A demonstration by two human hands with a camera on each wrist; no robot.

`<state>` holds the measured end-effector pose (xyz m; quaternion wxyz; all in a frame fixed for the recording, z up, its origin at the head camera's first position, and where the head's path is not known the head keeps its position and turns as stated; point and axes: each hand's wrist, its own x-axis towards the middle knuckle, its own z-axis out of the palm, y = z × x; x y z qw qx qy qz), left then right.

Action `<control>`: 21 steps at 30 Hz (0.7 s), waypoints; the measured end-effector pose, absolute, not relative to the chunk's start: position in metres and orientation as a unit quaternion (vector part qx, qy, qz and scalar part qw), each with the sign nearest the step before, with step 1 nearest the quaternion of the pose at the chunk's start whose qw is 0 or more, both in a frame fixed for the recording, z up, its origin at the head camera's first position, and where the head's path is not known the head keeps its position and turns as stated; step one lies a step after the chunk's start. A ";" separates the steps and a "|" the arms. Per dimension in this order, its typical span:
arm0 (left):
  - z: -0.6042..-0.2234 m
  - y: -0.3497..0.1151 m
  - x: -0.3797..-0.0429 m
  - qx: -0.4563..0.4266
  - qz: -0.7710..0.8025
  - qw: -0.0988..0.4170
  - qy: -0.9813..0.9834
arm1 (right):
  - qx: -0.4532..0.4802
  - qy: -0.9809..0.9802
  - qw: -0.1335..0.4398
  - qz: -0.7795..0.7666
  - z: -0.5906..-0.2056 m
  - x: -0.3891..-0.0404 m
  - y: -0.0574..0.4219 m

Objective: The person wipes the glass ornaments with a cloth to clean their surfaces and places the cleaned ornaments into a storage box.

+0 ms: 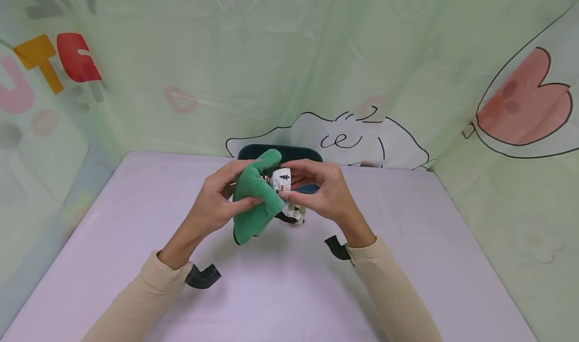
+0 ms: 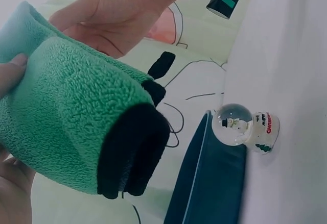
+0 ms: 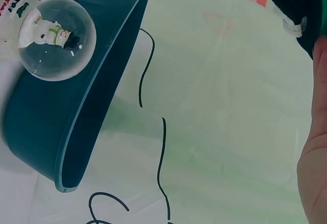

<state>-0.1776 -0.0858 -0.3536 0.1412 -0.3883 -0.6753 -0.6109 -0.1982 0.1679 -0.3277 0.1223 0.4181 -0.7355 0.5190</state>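
My left hand (image 1: 221, 194) grips a fluffy green cloth (image 1: 255, 189) with black edging. Folds of the cloth wrap the hidden end of a snow globe (image 1: 282, 180). Its white base, with a dark tree and red marks, sticks out to the right. Fingers and thumb of my right hand (image 1: 323, 189) pinch that base. On the table just below stands a second snow globe (image 2: 250, 127), upright, with a snowman inside and red lettering on its white base. In the left wrist view the cloth (image 2: 76, 96) hides the held globe.
A dark teal basin (image 1: 258, 151) stands behind the hands near the back edge of the table, close to the standing snow globe. The table has a pale lilac cover (image 1: 271, 292). A greenish printed curtain (image 1: 271, 81) encloses the back and sides.
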 end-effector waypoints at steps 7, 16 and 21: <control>-0.354 -0.086 -0.178 -0.357 -0.603 0.168 -0.693 | 0.413 -0.731 0.160 0.519 -0.330 -0.199 0.166; -0.354 -0.084 -0.174 -0.296 -0.608 0.160 -0.719 | 0.414 -0.735 0.202 0.497 -0.331 -0.199 0.164; -0.354 -0.083 -0.173 -0.284 -0.613 0.165 -0.719 | 0.420 -0.731 0.213 0.494 -0.331 -0.200 0.163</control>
